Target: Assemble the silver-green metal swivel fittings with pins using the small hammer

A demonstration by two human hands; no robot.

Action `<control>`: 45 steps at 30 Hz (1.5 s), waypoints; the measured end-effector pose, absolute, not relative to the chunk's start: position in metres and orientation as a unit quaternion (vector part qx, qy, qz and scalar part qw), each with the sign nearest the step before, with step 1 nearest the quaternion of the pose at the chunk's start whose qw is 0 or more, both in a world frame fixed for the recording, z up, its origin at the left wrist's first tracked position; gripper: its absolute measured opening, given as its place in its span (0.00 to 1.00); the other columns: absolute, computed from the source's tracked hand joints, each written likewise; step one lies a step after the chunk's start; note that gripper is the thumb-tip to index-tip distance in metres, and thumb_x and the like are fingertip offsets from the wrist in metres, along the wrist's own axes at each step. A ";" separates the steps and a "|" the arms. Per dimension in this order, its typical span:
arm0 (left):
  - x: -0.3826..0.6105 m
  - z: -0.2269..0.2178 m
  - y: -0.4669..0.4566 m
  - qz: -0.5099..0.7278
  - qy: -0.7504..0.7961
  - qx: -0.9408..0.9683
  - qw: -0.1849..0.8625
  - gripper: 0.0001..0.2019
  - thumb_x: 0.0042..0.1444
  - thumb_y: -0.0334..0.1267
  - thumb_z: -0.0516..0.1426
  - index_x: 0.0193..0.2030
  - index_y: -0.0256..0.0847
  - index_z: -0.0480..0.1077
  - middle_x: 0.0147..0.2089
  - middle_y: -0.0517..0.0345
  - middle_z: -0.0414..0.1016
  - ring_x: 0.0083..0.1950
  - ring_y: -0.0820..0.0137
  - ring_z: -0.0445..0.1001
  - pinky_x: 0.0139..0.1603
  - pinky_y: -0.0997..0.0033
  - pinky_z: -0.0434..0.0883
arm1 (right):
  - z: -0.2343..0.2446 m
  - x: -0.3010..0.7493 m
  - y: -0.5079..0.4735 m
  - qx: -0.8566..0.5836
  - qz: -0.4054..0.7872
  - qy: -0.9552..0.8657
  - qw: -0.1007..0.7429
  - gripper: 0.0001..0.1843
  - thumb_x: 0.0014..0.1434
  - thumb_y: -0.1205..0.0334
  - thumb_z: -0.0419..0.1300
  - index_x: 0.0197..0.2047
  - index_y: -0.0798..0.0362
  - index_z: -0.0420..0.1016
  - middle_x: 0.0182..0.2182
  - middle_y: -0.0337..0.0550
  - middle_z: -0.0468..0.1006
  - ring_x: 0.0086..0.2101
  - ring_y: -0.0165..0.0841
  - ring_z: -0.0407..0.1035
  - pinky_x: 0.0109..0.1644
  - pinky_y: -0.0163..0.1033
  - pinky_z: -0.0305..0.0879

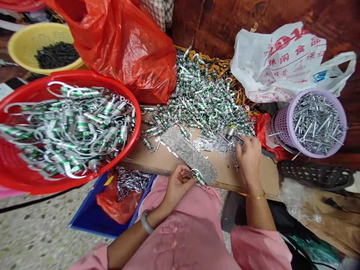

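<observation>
Head view: left hand (178,185) pinches a green-banded metal clip (199,179); right hand (249,159) curls over metal tabs (216,144), its grip unclear.

Red basket (70,75) cut off at left; print on white bag (292,63) partly hidden in folds

At your one o'clock stands a dark reddish-brown wooden wall (225,26); at your eight o'clock, a speckled terrazzo floor (36,228) spreads out below you.
</observation>
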State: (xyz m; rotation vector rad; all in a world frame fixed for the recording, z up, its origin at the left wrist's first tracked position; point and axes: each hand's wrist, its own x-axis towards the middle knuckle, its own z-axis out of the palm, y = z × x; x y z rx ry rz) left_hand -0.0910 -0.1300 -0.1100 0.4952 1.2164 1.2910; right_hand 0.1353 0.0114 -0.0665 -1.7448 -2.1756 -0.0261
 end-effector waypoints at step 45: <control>-0.105 -0.090 -0.126 0.511 0.502 0.607 0.345 0.07 0.60 0.27 0.62 0.40 0.42 0.80 0.43 0.54 0.77 0.42 0.69 0.79 0.43 0.72 0.75 | -0.079 0.177 -0.025 -0.639 0.075 -0.752 0.140 0.15 0.69 0.55 0.54 0.39 0.51 0.80 0.35 0.47 0.80 0.38 0.40 0.72 0.45 0.42 0.66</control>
